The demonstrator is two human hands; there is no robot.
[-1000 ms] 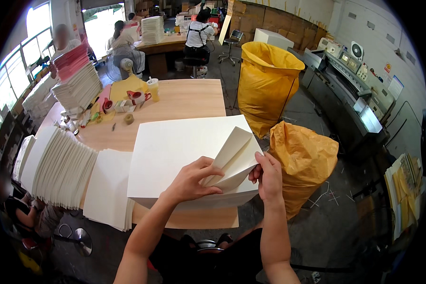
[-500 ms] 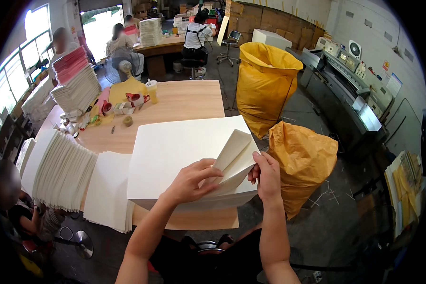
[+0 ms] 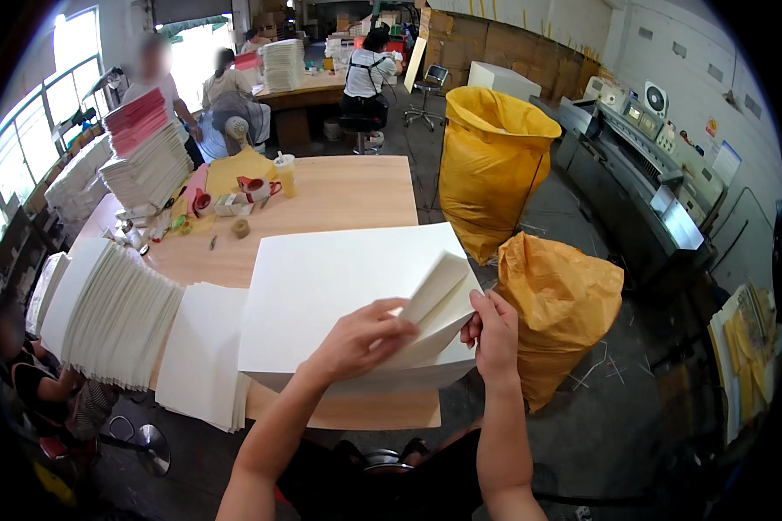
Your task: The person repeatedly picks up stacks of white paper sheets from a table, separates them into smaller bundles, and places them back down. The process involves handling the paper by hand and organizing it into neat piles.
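Note:
A tall stack of large white paper sheets (image 3: 321,278) stands at the table's near edge in front of me. Its near right corner is lifted, and a folded flap of paper (image 3: 436,285) curls up and back over the top. My right hand (image 3: 495,330) pinches the edge of the lifted sheets at the right corner, thumb on top. Over the near side of the stack lies my left hand (image 3: 365,339), its fingers stretched toward the base of the flap and slightly smeared. How many sheets are lifted cannot be made out.
Left of the stack lie loose white sheets (image 3: 202,347) and a fanned pile of paper (image 3: 113,313). Tape rolls (image 3: 241,228) and a drink cup (image 3: 284,174) sit farther back on the wooden table (image 3: 356,191). Two yellow sacks (image 3: 556,304) stand at the right. Several people work around the room.
My left fingers have shifted slightly right along the flap, which now leans lower. My right hand keeps its pinch. The person at the far left has straightened up, and the view has tilted a little.

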